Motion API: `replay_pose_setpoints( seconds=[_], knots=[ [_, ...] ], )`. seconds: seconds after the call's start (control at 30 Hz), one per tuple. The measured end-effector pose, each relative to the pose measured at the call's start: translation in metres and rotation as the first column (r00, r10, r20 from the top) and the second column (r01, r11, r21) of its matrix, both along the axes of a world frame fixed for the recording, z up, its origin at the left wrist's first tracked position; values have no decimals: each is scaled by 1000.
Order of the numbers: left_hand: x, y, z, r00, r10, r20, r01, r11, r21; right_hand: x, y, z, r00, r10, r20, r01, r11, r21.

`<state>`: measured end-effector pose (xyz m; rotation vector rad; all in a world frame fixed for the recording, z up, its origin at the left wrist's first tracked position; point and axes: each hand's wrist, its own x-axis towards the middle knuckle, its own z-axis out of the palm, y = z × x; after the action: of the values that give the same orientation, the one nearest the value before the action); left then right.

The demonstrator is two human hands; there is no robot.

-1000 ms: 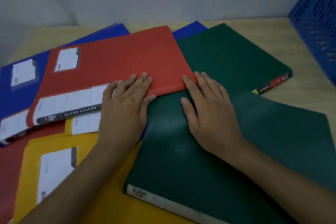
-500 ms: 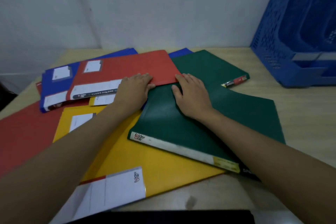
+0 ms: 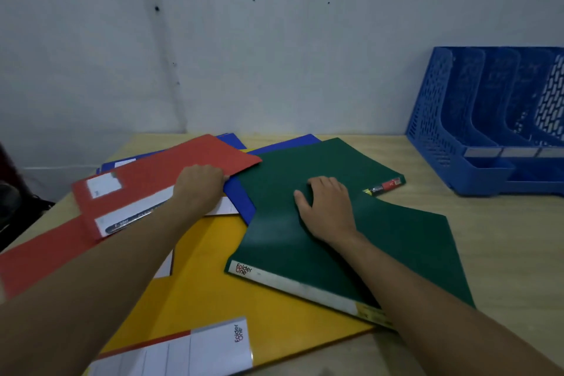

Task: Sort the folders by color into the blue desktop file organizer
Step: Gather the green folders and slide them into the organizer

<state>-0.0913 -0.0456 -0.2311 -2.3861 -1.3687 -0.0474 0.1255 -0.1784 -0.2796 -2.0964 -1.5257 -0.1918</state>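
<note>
Left hand (image 3: pixel 200 185) curled closed on the near edge of the red folder (image 3: pixel 158 178), tilting it up off the pile. Right hand (image 3: pixel 328 207) open, palm flat on the upper green folder (image 3: pixel 335 162). Both forearms reach forward. Yellow folder (image 3: pixel 244 299) lies nearest. Blue file organizer (image 3: pixel 457 143) stands well right of the green folder on the desk (image 3: pixel 503 238).

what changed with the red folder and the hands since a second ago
The left hand has closed on the red folder at its near edge and tilted it up, baring the blue folder beneath. The right hand stays flat on the green folder. The blue organizer is untouched.
</note>
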Motion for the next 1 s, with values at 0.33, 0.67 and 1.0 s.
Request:
replay_pose_setpoints(
  seconds=[0.33,0.67,1.0],
  knots=[
    [-13,24,14,982,184,34,-179,977,-116,3,3,-4,1000,12,9,-13,1000,27],
    [59,-45,26,939,18,343,57,977,-208,0,4,-2,999,-34,19,32,994,102],
    [84,-57,32,946,110,304,77,837,-542,20,11,34,991,-32,-127,21,996,-88]
  ],
)
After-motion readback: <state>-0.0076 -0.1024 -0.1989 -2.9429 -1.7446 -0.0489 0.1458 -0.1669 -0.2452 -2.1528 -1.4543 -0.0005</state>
